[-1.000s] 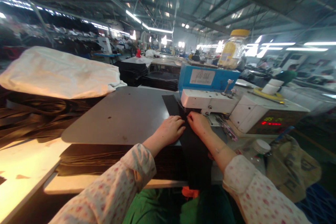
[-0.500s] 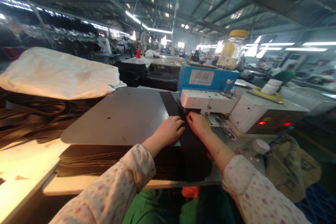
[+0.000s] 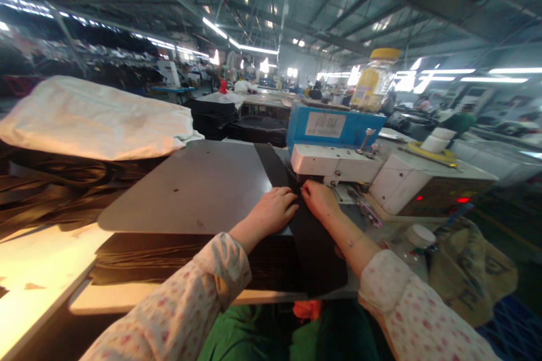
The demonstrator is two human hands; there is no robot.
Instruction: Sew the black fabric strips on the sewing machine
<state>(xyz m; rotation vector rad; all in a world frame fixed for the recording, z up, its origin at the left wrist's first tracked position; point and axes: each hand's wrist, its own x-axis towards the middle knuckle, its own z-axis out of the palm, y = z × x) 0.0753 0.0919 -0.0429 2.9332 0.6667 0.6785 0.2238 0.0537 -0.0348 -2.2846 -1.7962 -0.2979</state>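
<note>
A dark fabric strip [image 3: 318, 245] runs from the far edge of a flat grey metal plate [image 3: 203, 192] down over the table's front. My left hand [image 3: 275, 208] is on its left edge, with fingers bent together and gripping the cloth by the plate. Close beside it, my right hand [image 3: 319, 198] pinches the strip just in front of the white sewing machine arm [image 3: 334, 162]. The fingertips of both hands nearly meet there. Exactly how the cloth sits under the machine is hidden.
A blue metal box [image 3: 326, 127] carries a jar with a yellow lid [image 3: 379, 79]. Small scissors [image 3: 370, 214] lie right of my right hand. Brown fabric pieces [image 3: 139, 259] are stacked beneath the plate. White cloth [image 3: 97, 118] covers dark strips at left. A lidded jar [image 3: 419, 237] stands right.
The dark strip has turned slightly: its far end has moved left and its near end right. My hands stay almost in place. The green digits on the machine's panel have gone dark.
</note>
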